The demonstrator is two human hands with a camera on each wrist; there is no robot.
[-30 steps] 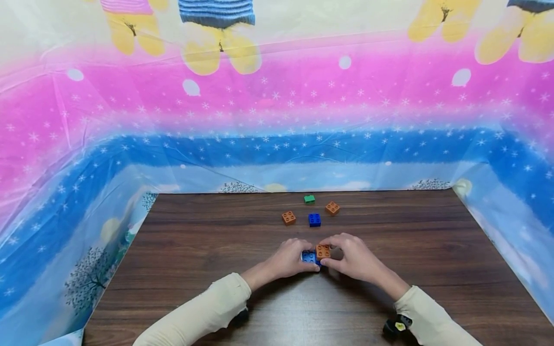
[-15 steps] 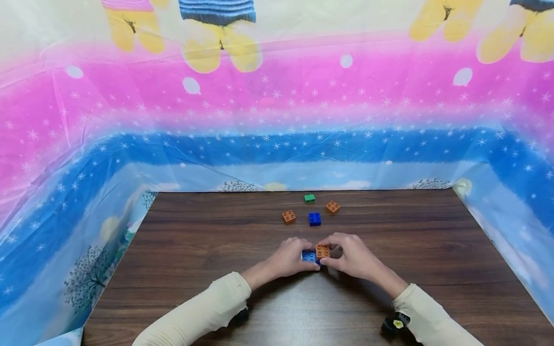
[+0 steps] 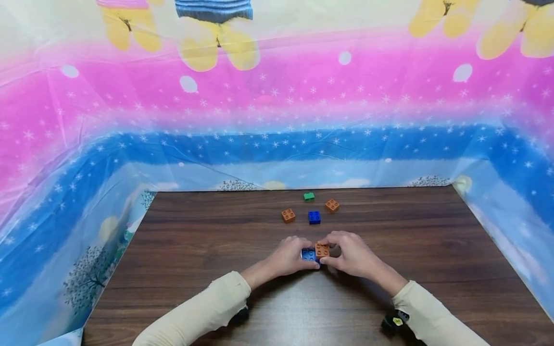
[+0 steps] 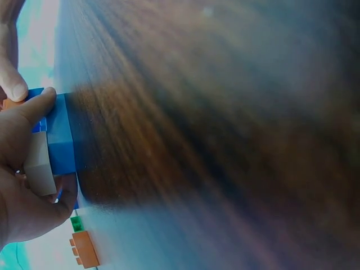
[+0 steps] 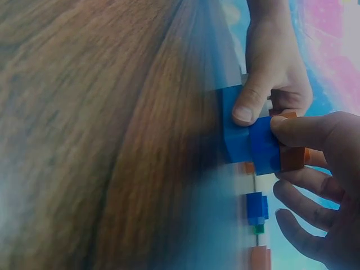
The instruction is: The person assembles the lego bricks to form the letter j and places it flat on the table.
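Note:
My left hand [image 3: 285, 257] grips a light blue toy building brick [image 4: 62, 135], thumb on one side and fingers on the other. A whitish brick [image 4: 39, 166] sits against it, inside the same grasp. From the right, my right hand [image 3: 355, 254] pinches an orange brick [image 3: 322, 250] with four-stud top, its thumb lying where the orange meets a dark blue brick [image 5: 264, 149] underneath. That dark blue brick is stacked against the light blue one, so the pieces form one stepped cluster low over the table. The hands partly hide the cluster's outer sides.
Farther back on the brown wooden table [image 3: 207, 211] lie loose bricks: an orange one [image 3: 287, 216], a dark blue one [image 3: 314, 217], a second orange one [image 3: 332, 206] and a small green one [image 3: 308, 196]. A patterned cloth [image 3: 277, 144] stands around the table's back and sides.

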